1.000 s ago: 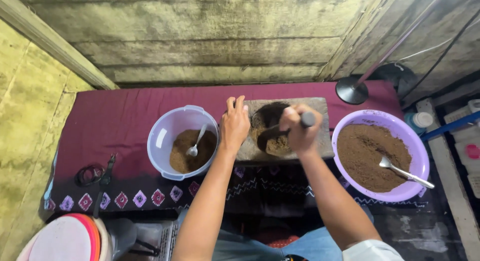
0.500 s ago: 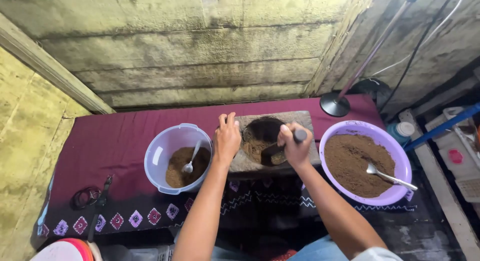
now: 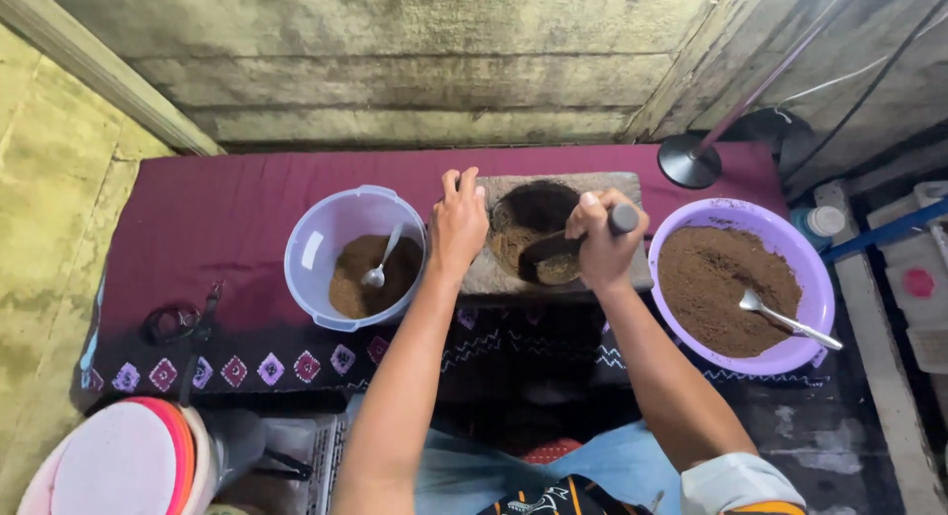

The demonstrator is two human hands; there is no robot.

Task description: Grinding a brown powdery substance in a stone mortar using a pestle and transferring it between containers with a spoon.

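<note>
A stone slab (image 3: 627,184) with a round hollow (image 3: 538,214) of brown powder lies on a maroon cloth (image 3: 227,204). My left hand (image 3: 457,224) rests flat on the slab's left edge, fingers pointing away. My right hand (image 3: 602,240) grips the handle of a dark scoop (image 3: 553,260) whose bowl sits in the hollow. A pale bucket (image 3: 341,219) to the left holds brown powder and a spoon (image 3: 380,263). To the right, a purple basin (image 3: 790,240) carries a heap of brown powder and a metal spoon (image 3: 790,319).
A concrete wall runs behind the cloth. A black round stand base (image 3: 688,159) with a slanted pole sits at the back right. A stack of coloured plastic lids (image 3: 123,461) is at the lower left. Small dark items (image 3: 183,322) lie on the cloth's left.
The view has shifted slightly. My right hand with the scoop has tilted, the scoop's bowl now lower in the hollow. The left hand stays on the slab.
</note>
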